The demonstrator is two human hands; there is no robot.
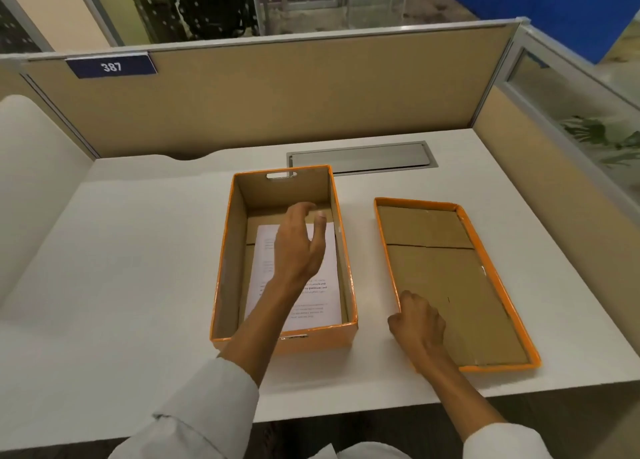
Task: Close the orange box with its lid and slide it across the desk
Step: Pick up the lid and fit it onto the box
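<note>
The orange box stands open in the middle of the white desk, with printed white sheets lying on its brown floor. Its lid lies upside down to the right, brown inside facing up, orange rim around it. My left hand hovers inside the box above the sheets, fingers spread and holding nothing. My right hand rests at the lid's near left edge, fingers curled over the rim there.
A metal cable hatch is set into the desk just behind the box. Tan partition walls close off the back and right side. A white rounded panel stands at the left.
</note>
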